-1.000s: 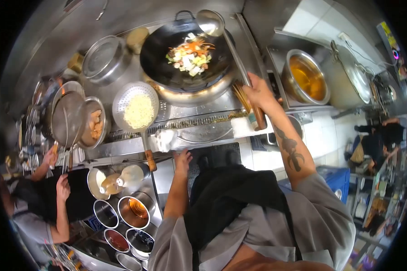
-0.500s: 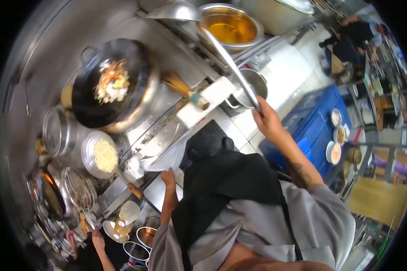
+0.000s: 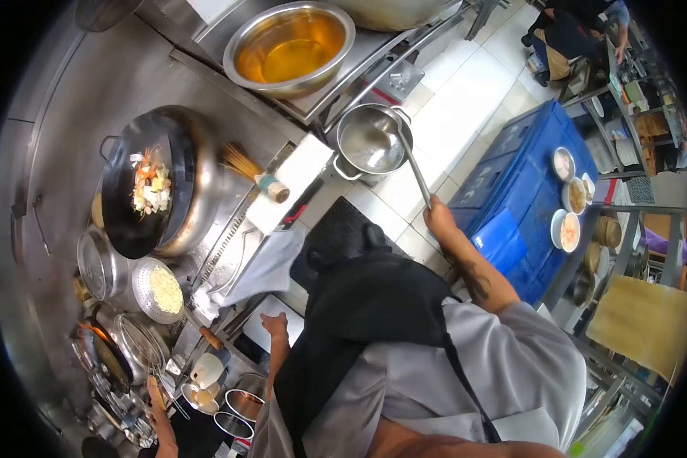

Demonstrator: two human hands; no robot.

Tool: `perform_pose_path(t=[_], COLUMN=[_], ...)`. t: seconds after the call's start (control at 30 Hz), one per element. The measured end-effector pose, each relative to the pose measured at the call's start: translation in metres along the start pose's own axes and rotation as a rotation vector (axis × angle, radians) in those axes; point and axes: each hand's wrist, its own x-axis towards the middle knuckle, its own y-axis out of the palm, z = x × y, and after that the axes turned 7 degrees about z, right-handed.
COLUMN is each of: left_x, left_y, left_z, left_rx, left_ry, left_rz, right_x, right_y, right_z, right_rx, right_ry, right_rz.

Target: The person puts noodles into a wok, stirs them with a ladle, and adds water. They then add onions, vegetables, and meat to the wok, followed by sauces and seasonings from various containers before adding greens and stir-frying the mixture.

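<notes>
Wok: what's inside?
In the wok: chopped pale and orange food, with bare dark metal around it. The patch directly beneath the food is covered and can't be seen.

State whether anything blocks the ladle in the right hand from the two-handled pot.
Nothing visible does: from the right hand, the ladle crosses the rim of the pot into its opening; the brush lies clear.

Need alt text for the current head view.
A person's right hand holds a long-handled ladle at a two-handled metal pot; the left hand looks empty. Nearby, a wok holds chopped food, and a perforated strainer holds noodles.
</notes>
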Motion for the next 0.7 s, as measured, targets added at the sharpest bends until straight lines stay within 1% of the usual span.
perform_pose_path(t=[0.07, 0.17, 0.27, 0.37, 0.47, 0.5, 0.6, 0.63, 0.7], left_x=[-0.028, -0.041, -0.053, -0.063, -0.057, -0.053, -0.023, -0.015, -0.006], left_y=[-0.004, 0.009, 0.021, 0.029, 0.037, 0.041, 0.056, 0.062, 0.071], left_z=[-0.016, -0.010, -0.003, 0.001, 0.008, 0.013, 0.027, 0.028, 0.015], left_rx=[0.005, -0.005, -0.011, 0.006, 0.034, 0.040, 0.092, 0.122, 0.132], left_ry=[0.063, 0.136, 0.128, 0.104, 0.036, 0.003, 0.061, 0.088, 0.123], left_rz=[-0.027, -0.104, -0.141, -0.110, -0.065, -0.049, -0.013, -0.034, -0.036], right_x=[0.031, 0.060, 0.070, 0.068, 0.055, 0.051, 0.038, 0.033, 0.020], right_y=[0.012, 0.027, 0.035, 0.027, 0.004, -0.005, -0.029, -0.036, -0.051], right_z=[-0.013, -0.019, -0.016, -0.007, 0.013, 0.019, 0.026, 0.027, 0.030], right_rx=[-0.006, 0.009, 0.132, 0.595, 0.952, 1.020, 1.128, 1.131, 1.137], right_ry=[-0.017, -0.042, -0.070, 0.116, 0.279, 0.352, 0.403, 0.404, 0.402], right_rz=[0.035, 0.064, 0.122, 0.377, 0.477, 0.499, 0.524, 0.520, 0.512])
